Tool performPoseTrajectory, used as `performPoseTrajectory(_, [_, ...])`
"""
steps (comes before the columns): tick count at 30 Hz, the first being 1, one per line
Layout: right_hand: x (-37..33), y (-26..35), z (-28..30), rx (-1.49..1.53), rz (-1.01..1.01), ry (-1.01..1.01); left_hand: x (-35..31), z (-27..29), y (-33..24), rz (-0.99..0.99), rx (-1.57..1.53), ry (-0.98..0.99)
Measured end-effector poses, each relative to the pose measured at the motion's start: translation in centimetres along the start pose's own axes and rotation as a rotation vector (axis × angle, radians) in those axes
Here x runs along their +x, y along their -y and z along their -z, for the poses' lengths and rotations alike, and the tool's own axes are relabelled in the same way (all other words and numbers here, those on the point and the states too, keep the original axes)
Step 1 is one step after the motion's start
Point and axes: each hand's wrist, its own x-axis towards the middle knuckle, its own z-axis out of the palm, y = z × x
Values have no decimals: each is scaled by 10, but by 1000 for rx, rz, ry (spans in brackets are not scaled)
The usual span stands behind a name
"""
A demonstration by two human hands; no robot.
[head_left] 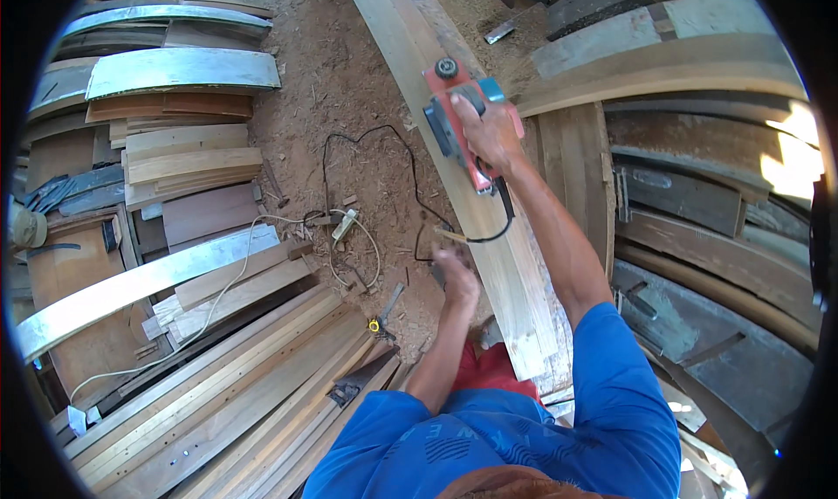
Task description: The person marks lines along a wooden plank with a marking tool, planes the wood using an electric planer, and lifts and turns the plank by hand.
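Along the left, stacked planks stand in rows, some with whitish, shiny faces, and more long boards lie at the near left. A white cable winds over them to a pale socket block on the reddish, shaving-strewn ground. Right of the block, a black cord loops far across the dirt, then back near. The left hand hangs low beside the near part of that cord, left of the workpiece board; its fingers are blurred, so I cannot tell whether they hold anything. Just right, the pale workpiece board runs from near the person's body to the far edge. On its far half sits a red electric planer, and the right hand has its fingers wrapped around the planer's handle. Farther right, weathered slabs are piled.
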Motion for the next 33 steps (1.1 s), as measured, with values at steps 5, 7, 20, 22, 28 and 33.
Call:
performPoseTrajectory(5, [113, 31, -20, 24, 20, 8, -30, -56, -37, -256, 837, 185])
performPoseTrajectory(7, [155, 45, -28, 29, 27, 35, -40, -67, -59, -190, 822, 206])
performPoseTrajectory(20, [169, 46, -28, 292, 26, 237, -39, -60, -44, -228, 782, 178])
performPoseTrajectory(22, [111, 34, -18, 261, 0, 269, -36, -52, -43, -186, 737, 203])
performPoseTrajectory(28, [-131, -27, 48, 179, -133, 350, -13, 24, -39, 265, -222, 384])
performPoseTrajectory(33, [-286, -89, 81, 122, -105, 337, -34, 81, -28, 818, -506, 112])
